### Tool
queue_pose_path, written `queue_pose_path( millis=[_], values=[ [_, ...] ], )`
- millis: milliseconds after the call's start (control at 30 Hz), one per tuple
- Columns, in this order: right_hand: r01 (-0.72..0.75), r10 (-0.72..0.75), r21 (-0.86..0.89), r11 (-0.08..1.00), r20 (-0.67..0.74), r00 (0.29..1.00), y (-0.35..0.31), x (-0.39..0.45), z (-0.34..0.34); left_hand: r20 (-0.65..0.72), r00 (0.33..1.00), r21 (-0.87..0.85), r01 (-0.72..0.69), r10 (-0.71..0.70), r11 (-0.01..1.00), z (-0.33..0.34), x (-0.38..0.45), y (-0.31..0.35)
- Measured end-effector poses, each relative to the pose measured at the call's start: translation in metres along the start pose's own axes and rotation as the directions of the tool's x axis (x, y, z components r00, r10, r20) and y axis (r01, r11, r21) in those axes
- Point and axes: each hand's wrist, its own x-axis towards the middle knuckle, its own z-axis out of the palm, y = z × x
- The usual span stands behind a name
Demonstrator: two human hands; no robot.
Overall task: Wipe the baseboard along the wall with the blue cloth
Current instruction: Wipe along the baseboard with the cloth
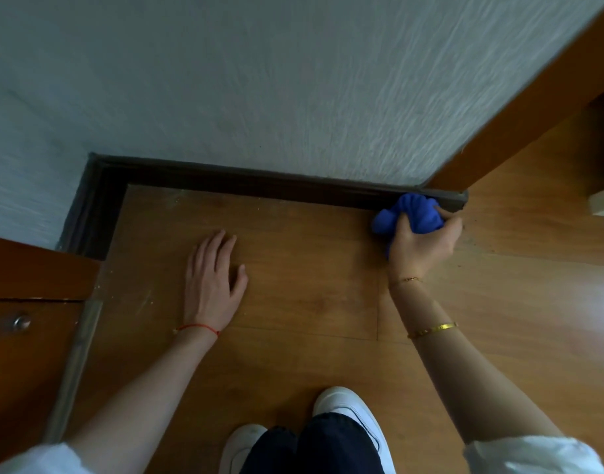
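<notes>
The right hand [422, 239], at the right of the frame, has its fingers and thumb curled round a bunched bright blue cloth [411, 215] and presses it against the dark brown wooden baseboard [245, 181], at the strip's right-hand end where it meets an orange-brown wooden door frame [519, 107]. The left hand [213, 278] lies flat at the centre of the frame, fingers straight and spread on the warm brown wood-plank floor [310, 285], holding nothing and apparently bracing the crouched body.

To wipe well from here, the wad is best kept pushed into both the face and the top ledge of the strip, then drawn steadily toward the left of the frame so no stretch is skipped. The bracing palm would have to shift along as the reach grows.

The strip runs leftward under the pale textured wall [259, 80], turns a corner at the upper left, and continues down that side; that inside corner will likely need the cloth poked in with the fingertips. Pale dust specks show on the floor near it. At the lower left stand a brown wooden cabinet door [27, 354] with a small round metal knob [21, 322], which may crowd the last stretch. White shoes [348, 412] and dark trousers sit at the bottom centre.
</notes>
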Motion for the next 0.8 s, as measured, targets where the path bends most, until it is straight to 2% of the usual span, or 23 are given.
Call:
queue_pose_path(
  millis=[267, 367, 800],
  values=[
    [0.078, -0.081, 0.027, 0.997, 0.153, 0.985, -0.015, -0.049, 0.046, -0.067, 0.992, 0.005, 0.112, -0.112, 0.994, -0.006, -0.009, -0.027],
    [0.127, -0.135, 0.051, 0.991, 0.196, 0.971, -0.025, -0.074, 0.067, -0.092, 0.991, 0.016, 0.098, -0.096, 0.995, -0.008, -0.012, -0.038],
    [0.143, -0.176, 0.107, 0.984, 0.432, 0.885, -0.059, -0.168, 0.152, -0.212, 0.971, -0.034, 0.104, -0.109, 0.994, -0.006, -0.012, -0.055]
  ],
)
